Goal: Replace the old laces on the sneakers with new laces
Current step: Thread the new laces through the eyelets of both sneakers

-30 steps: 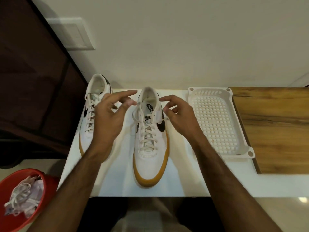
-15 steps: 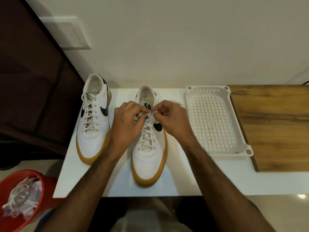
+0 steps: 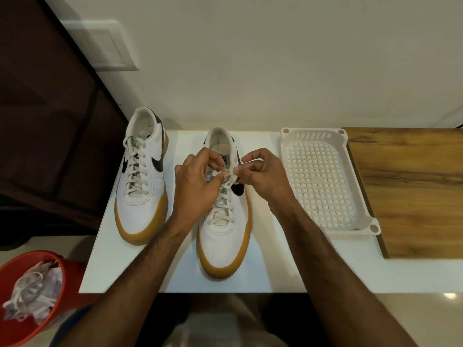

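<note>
white tabletop (image 3: 107, 266) against a pale wall carried the whole job, and the right sneaker (image 3: 224, 221) stood at its middle, toe toward the person. nearest, down to the left of that sneaker and off the table, a red bin (image 3: 53, 296) held a tangle of laces, probably the old ones thrown out. over the sneaker's upper eyelets both hands met: the left hand (image 3: 198, 186) had its fingers curled round one lace end, the right hand (image 3: 260, 176) pinched the other, and the lace (image 3: 220, 174) ran taut between them, likely so a knot could be drawn tight. lower eyelets were already laced, so this looked like the finishing tie. left of it stood the other sneaker (image 3: 140, 181), fully laced, set apart, seemingly done. to the right lay a white perforated tray (image 3: 360, 221), nothing visible in it, partly resting on a wooden board (image 3: 411, 191) farther right. beyond the left sneaker, dark wooden furniture (image 3: 50, 121)
</note>
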Motion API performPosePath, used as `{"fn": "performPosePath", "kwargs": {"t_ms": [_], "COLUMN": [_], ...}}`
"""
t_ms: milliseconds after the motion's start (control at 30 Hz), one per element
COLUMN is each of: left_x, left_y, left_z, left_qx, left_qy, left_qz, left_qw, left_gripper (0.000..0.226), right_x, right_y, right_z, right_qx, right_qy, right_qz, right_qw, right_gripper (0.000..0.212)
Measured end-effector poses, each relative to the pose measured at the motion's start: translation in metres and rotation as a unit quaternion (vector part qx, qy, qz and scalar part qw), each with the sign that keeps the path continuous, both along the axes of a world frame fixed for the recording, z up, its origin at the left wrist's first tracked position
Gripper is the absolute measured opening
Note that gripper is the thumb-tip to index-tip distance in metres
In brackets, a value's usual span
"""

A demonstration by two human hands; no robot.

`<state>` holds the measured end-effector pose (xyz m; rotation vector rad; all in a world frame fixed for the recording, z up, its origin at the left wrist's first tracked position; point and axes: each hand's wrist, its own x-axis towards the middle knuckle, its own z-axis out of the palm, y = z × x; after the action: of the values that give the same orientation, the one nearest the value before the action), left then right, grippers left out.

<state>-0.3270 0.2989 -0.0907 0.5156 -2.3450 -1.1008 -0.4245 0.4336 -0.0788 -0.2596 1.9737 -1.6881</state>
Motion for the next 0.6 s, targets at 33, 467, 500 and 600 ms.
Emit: {"fn": "performPosePath", "kwargs": {"t_ms": [33,467,500,600], "left_x": [0.0,-0.004,-0.004,-0.002], "left_y": [0.0,0.0,0.0,-0.005], "left_z": [0.001,-0.008,-0.009,-0.008], "left_qx": [-0.006,0.042,0.034,-0.058], "left_qy": [0.0,0.022,0.019,-0.011], "left_qz": [0.0,0.017,0.016,0.008], "left_qw": [1.0,0.999,0.999,0.998], "left_gripper": [0.035,0.022,0.022,0.025], "right_x": [0.0,-0.004,-0.003,-0.003], "right_y": [0.0,0.007,0.006,0.002], "right_z": [0.0,-0.005,-0.006,-0.01], "right_qx": [-0.003,0.003,0.005,0.031], "right_qy": [-0.003,0.05,0.056,0.087], "right_qz": [0.001,0.068,0.064,0.06], "right_qw": [1.0,0.996,0.996,0.994], "right_gripper": [0.029,0.019,0.015,0.004]}}
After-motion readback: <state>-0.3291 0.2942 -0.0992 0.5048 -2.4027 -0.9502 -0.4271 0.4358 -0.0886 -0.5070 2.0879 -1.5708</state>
